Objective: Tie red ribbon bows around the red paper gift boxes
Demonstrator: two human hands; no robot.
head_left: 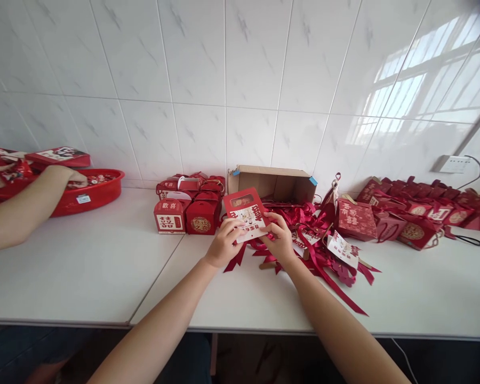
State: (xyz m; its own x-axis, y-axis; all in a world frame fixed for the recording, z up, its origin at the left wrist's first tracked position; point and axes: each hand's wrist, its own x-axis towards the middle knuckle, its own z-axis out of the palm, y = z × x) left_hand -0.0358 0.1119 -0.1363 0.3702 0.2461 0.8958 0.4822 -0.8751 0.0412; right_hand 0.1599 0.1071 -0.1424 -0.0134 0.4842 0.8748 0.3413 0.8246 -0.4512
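Note:
Between my left hand (225, 244) and my right hand (279, 238), a red and white printed card (246, 214) is held tilted above the table. It has a window-like panel near its top and a double-happiness print. My fingers grip its lower corners, one hand on each side. Below and to the right lies a heap of dark red ribbons (314, 250), with similar cards (343, 249) among them. Behind the held card, an open cardboard box (272, 184) rests on its side, with red pieces at its mouth.
Several red gift boxes (170, 216) stand in a group to the left. More red boxes (356, 220) line the wall on the right. At far left, another person's hands (70, 177) reach over a red basin (100, 194) of wrapped sweets. A power strip (452, 164) is on the wall.

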